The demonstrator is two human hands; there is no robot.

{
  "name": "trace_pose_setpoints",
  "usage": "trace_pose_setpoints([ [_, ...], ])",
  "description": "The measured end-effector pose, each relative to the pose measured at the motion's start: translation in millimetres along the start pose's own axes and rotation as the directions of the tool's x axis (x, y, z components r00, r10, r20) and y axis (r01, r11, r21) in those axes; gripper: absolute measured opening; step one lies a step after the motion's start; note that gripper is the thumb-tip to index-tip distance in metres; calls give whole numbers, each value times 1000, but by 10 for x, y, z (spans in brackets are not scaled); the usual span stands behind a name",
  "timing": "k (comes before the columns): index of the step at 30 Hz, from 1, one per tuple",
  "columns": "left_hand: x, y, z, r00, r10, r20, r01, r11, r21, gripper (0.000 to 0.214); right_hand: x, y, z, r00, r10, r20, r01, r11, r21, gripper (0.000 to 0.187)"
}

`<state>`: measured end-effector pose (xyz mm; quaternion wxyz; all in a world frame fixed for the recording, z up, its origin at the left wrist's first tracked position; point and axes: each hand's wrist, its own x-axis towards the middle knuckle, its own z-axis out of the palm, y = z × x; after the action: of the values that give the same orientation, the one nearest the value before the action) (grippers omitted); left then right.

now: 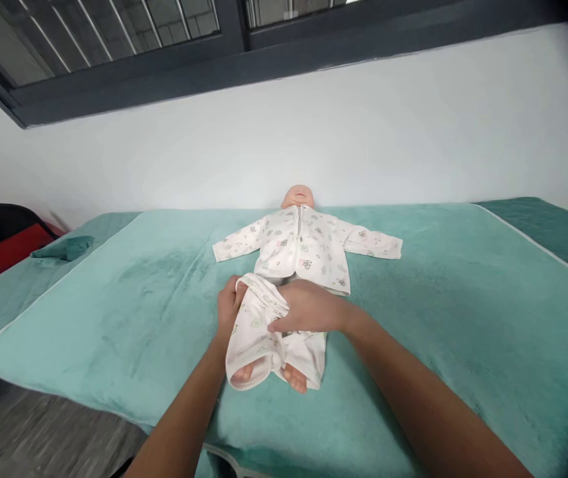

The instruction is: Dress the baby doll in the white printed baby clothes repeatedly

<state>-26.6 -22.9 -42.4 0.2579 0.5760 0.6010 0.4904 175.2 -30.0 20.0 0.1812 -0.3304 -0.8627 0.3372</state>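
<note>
A baby doll (297, 196) lies on its back, wearing a white printed jacket (303, 249) with both sleeves spread wide. White printed baby pants (256, 332) cover its legs, and its feet (295, 378) show at the leg openings. My left hand (228, 305) is closed on the waistband at the left side, its fingertips partly hidden by the cloth. Over the front of the pants lies my right hand (311, 307), thumb pressed on the fabric below the waistband and fingers tucked behind it.
A teal plush cover (139, 299) is spread over the bed. Behind it rises a white wall (274, 139) with a dark window frame (164, 76) above. A black and red chair (4, 249) stands at the left, and grey floor (49, 425) shows at lower left.
</note>
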Motion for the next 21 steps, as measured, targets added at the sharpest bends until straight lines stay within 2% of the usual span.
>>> trace_pose_setpoints([
  [5, 334, -54, 111, 987, 157, 23, -158, 971, 178, 35, 34, 18, 133, 990, 79, -120, -90, 992, -92, 20],
  [10, 377, -58, 124, 987, 160, 3, -158, 966, 205, 30, 80, 20, 187, 979, 100, -178, -123, 985, -122, 17],
  [14, 214, -28, 58, 990, 135, -26, -131, 983, 129, 28, 94, 8, 199, 959, 125, -256, -155, 983, -102, 11],
  [18, -95, -15, -76, 981, 14, -192, -7, 999, 40, 24, 81, -10, 201, 940, 106, -325, -122, 992, -29, 12],
  [19, -191, -17, -123, 986, -18, -169, 26, 999, 45, 25, 78, -15, 201, 933, 111, -342, -122, 993, -9, 14],
  [21, -387, -24, -222, 999, -52, 9, 52, 998, 43, 31, 73, -22, 201, 924, 123, -361, -124, 992, 20, 17],
])
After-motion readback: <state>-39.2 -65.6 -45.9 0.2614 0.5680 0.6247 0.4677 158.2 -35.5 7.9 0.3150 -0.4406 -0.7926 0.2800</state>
